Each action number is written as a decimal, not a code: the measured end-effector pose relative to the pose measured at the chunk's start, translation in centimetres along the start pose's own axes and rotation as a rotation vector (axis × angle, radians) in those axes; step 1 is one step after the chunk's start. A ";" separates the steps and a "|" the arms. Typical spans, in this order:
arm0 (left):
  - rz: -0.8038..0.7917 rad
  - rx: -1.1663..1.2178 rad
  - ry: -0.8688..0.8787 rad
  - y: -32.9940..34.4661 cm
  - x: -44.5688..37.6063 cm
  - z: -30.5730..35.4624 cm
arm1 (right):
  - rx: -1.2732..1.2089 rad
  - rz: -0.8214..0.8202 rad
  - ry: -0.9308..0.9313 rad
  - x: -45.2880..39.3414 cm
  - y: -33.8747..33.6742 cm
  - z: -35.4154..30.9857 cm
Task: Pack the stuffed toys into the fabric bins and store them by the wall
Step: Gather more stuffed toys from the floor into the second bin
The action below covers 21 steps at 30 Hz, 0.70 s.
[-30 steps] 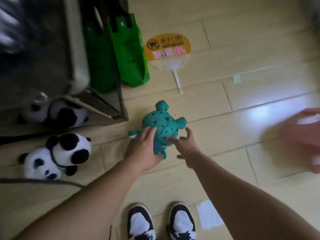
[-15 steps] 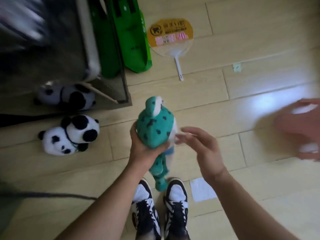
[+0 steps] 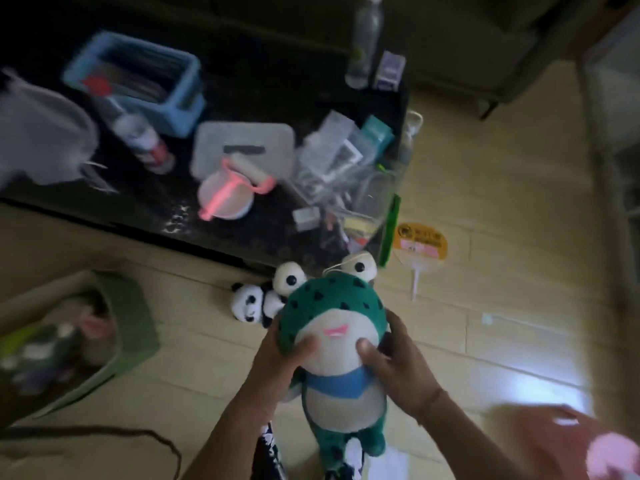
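Flooring of pale wooden planks [image 3: 485, 209] fills the near and right part of the scene

Low dark-topped table [image 3: 242, 98] occupies the far left; its surface carries clutter, including a light-blue rectangular plastic basket [image 3: 135, 81], a clear plastic box with a flat lid [image 3: 242, 147], a pink-handled roller tool [image 3: 235, 188] and a tall clear bottle [image 3: 363, 39] at the far edge

Green fabric bin [image 3: 135, 327] stands on the floor at the near left, open at the top; soft items lie inside it, too blurred to identify

Green spotted frog stuffed toy with bulging white eyes, a cream belly and a blue neckerchief [image 3: 334, 337] is held upright in the centre, above the floor, face toward the camera, legs hanging down

Left hand [image 3: 277, 355] is closed on the left side of the frog's head, thumb pressed into the cream cheek. Right hand [image 3: 398, 362] is closed on the right side in the same manner, thumb on the opposite cheek

Yellow-and-clear round plastic hand fan [image 3: 420, 251] lies flat on the floor just beside the table's near right corner

Small black-and-white panda stuffed toy [image 3: 251, 303] lies on the floor near the table edge, just left of the frog's head and partly behind it
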<state>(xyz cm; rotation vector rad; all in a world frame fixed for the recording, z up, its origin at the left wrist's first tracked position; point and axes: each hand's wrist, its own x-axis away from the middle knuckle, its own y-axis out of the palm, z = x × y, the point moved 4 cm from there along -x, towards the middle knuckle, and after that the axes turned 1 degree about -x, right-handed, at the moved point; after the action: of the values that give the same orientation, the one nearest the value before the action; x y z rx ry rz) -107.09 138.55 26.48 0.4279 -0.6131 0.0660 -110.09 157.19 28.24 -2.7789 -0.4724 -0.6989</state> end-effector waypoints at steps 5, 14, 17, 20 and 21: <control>0.312 -0.073 0.161 -12.5 2.7 5.9 | 0.403 -0.235 -0.142 -4.6 14.2 -6.7; 0.793 -0.193 0.149 -38.3 9.2 7.3 | 0.573 -0.364 -0.080 -10.5 42.9 -9.3; 0.812 -0.133 0.102 -44.5 10.7 6.2 | 0.607 -0.355 0.051 -11.6 49.3 -8.2; 0.780 0.019 -0.008 -48.3 11.4 5.1 | 0.637 -0.379 0.091 -11.9 53.6 -7.1; 0.774 0.060 -0.030 -49.2 11.5 5.0 | 0.665 -0.398 0.086 -12.1 54.7 -7.0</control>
<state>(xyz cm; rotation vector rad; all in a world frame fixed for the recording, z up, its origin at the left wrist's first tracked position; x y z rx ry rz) -91.24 90.96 18.52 0.2285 -0.7795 0.8173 -103.18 101.71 20.20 -2.0427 -1.0382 -0.5924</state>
